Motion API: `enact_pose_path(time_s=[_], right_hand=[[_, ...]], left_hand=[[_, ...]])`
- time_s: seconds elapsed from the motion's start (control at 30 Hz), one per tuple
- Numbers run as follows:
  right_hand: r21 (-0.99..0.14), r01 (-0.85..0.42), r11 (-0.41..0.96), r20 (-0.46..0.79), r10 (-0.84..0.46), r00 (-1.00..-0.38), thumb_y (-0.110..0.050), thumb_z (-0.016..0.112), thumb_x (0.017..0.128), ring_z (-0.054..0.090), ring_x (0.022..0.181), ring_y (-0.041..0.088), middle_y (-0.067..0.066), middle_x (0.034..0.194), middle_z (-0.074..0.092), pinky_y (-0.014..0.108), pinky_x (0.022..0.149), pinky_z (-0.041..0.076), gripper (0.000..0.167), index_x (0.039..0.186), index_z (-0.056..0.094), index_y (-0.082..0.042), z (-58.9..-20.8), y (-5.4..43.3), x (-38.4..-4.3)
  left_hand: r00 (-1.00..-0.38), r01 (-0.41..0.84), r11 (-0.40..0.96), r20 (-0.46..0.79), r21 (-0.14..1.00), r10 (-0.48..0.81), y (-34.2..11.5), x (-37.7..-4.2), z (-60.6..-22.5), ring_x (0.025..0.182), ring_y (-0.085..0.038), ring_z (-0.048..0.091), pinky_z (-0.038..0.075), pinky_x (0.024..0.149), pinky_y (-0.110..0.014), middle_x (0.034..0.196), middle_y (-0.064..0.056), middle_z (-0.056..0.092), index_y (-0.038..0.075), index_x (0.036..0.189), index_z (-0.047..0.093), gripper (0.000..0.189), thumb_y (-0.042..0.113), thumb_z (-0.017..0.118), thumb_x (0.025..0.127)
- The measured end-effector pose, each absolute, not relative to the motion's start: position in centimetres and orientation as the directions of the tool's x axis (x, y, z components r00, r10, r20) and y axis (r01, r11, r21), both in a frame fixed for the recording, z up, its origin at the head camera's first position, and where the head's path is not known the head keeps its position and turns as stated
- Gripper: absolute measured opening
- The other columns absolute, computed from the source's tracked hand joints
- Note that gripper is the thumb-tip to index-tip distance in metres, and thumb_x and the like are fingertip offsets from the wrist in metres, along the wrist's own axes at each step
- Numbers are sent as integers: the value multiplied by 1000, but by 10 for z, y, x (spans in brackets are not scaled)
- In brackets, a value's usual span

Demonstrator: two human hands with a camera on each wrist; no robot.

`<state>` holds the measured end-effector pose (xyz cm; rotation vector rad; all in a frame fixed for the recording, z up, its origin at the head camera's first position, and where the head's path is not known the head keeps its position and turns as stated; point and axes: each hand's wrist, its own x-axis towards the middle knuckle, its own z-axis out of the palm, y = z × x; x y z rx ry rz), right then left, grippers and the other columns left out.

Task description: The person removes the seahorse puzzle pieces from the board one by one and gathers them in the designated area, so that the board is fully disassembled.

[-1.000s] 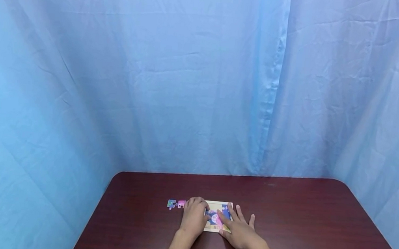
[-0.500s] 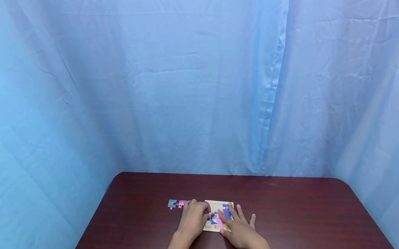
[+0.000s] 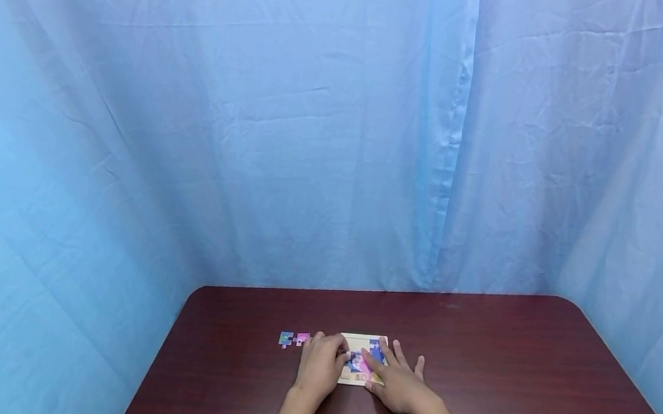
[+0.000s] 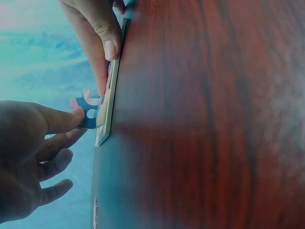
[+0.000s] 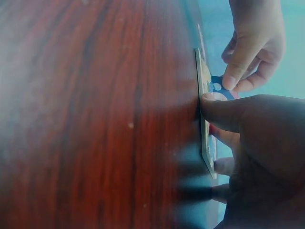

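My left hand (image 3: 319,366) pinches a dark blue and pink jigsaw piece (image 4: 89,110) between thumb and index finger. In the left wrist view the piece stands tilted up at the puzzle tray's surface, its other fingers loosely bent away. The pale-framed puzzle tray (image 3: 359,383) lies flat on the table, with several blue and pink pieces set in its right and lower part. Bare cream backing shows at its upper left. My right hand (image 3: 407,390) lies spread over the tray's right side, thumb at the near edge and index fingertip on the pieces.
Left of my left hand lie a blue-green jigsaw piece (image 3: 286,339) and a pink jigsaw piece (image 3: 303,339) on the dark red-brown table (image 3: 501,366). Blue curtains (image 3: 314,133) hang behind the table and along both sides.
My left hand has shifted slightly at the tray's left side, still pinching the piece, which has changed its tilt. My right hand has stayed spread on the tray.
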<state>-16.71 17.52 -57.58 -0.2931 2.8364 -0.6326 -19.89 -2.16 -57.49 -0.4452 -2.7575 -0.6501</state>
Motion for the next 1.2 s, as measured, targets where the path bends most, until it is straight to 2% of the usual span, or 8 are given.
enact_pose_path(time_s=[0.37,0.53,0.73,0.97,1.2], right_hand=[[-415,-156,896,-161,-241,-957,-37,66,102,19,162,48,18,175,25,90,113,8,60,159,49,-29,-574,174,-166],[-418,-155,895,-167,-243,-956,-36,68,101,20,162,49,18,175,24,91,112,8,61,159,49,-29,-573,172,-166],[-443,-145,885,-163,-238,-957,-33,71,99,20,161,51,20,174,25,92,111,7,61,156,52,-25,-572,171,-169],[-458,-129,880,-172,-230,-958,-32,74,96,19,161,52,21,174,26,92,110,6,62,155,55,-23,-569,170,-170],[-462,-112,880,-197,-225,-954,-31,73,97,17,162,50,21,175,24,92,111,5,56,150,58,-19,-569,169,-171]], left_hand=[[-930,340,859,270,383,248,-24,-197,-575,73,-7,48,44,86,-41,71,14,62,22,83,68,20,17,87,85],[-930,344,858,266,381,254,-26,-197,-575,72,-7,47,43,84,-40,69,14,59,22,81,66,23,13,88,82],[-923,346,858,302,380,239,-27,-197,-573,72,-8,50,44,80,-37,73,10,64,21,83,66,23,15,88,84],[-937,310,869,278,386,211,-30,-196,-571,73,-8,49,41,77,-35,75,10,64,21,87,68,20,19,87,86],[-925,334,855,312,397,217,-36,-197,-575,71,-9,51,42,78,-35,74,8,67,19,89,70,18,19,88,84]])
